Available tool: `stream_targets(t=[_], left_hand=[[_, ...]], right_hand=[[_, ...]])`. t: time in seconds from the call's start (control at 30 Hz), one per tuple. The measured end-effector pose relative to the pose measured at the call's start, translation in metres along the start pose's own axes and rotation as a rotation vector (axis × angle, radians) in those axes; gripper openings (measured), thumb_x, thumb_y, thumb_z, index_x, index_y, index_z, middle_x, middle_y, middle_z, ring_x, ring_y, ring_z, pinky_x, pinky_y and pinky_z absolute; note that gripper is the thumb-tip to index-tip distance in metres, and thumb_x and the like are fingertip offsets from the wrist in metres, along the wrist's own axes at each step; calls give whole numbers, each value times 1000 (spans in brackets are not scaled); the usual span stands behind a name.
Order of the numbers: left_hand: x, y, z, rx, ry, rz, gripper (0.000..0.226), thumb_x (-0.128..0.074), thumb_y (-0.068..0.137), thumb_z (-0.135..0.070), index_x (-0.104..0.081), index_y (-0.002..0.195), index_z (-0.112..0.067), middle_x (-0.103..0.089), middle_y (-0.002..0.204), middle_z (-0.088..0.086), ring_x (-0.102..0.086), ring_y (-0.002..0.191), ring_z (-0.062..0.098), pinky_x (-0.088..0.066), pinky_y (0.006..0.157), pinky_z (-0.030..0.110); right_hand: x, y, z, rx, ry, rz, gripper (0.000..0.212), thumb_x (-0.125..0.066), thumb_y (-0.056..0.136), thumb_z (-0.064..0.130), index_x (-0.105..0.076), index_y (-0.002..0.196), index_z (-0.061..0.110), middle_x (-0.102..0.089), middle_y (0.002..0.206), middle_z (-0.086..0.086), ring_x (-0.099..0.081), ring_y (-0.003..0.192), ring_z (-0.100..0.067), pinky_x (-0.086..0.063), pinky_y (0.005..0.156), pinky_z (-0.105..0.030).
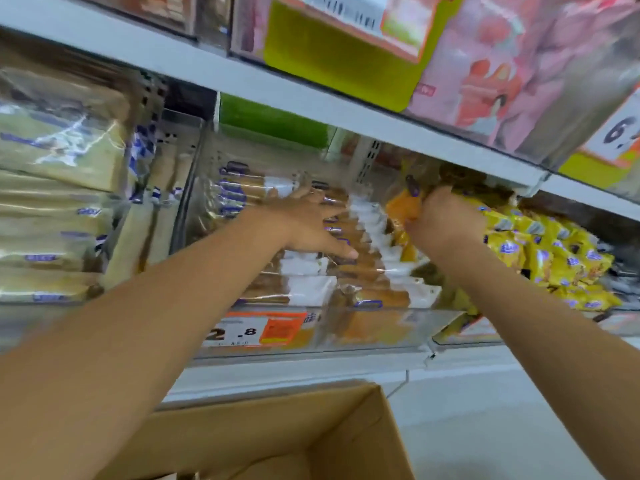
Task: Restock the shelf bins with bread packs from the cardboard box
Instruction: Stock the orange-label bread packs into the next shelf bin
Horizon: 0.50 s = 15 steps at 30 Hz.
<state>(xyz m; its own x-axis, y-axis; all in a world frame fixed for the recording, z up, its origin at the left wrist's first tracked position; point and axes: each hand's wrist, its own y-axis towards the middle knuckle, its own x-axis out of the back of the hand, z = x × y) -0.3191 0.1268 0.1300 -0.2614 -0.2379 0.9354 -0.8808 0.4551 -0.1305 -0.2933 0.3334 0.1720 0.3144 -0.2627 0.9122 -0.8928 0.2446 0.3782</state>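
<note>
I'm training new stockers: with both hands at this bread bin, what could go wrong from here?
The right hand grips the orange pack close under the upper shelf; squeezing could crush it. The left hand presses flat on stacked bread packs, possibly flattening them. The clear bin looks full, so one may slip out.

Bread packs fill the clear bin nearly to its front rim; the shelf board above the bin leaves a low gap for entry; the left grip lies flat on the packs, the right grip, curled round an orange pack, blocks the bin's right end; yellow packs crowd right of the bin, pale loaves left; the cardboard box sits below it.
</note>
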Motion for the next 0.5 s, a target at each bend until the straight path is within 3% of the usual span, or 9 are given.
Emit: stream_targets(t=[0.1,0.2,0.3,0.43,0.5], left_hand=[[-3,2,-1,6,26,-16,100,-45,70,-89,-4,152,-50,8,165,-9,13,151,17,3,119,59],[-4,0,-4,15,67,-23,98,-41,72,-90,-2,153,-49,9,165,-8,12,151,18,5,118,60],[-3,-1,-4,10,84,-20,96,-39,74,-89,0,153,-49,10,165,-6,12,151,19,3,118,60],[-5,-4,-4,13,91,-29,97,-38,74,-89,1,153,-49,10,165,-6,12,151,18,2,119,59],[-6,-3,-4,19,83,-32,97,-38,73,-89,0,153,-49,10,165,-6,12,151,18,2,119,59]], right_hand=[[-6,20,16,10,-35,53,25,-45,96,30,-62,101,12,-64,109,-12,-61,100,-32,-41,73,-31],[-16,29,25,41,79,136,41,-36,98,44,-57,86,11,-65,98,-13,-56,83,-29,-39,70,-31],[-23,34,22,97,142,117,57,-29,100,57,-52,89,7,-60,91,-16,-59,87,-33,-40,67,-33],[-32,41,27,135,-69,7,47,-27,104,42,-49,120,3,-62,106,-18,-61,85,-32,-38,60,-32],[-38,44,35,141,-159,-16,38,-31,105,31,-48,126,5,-63,107,-15,-64,89,-30,-34,55,-28]])
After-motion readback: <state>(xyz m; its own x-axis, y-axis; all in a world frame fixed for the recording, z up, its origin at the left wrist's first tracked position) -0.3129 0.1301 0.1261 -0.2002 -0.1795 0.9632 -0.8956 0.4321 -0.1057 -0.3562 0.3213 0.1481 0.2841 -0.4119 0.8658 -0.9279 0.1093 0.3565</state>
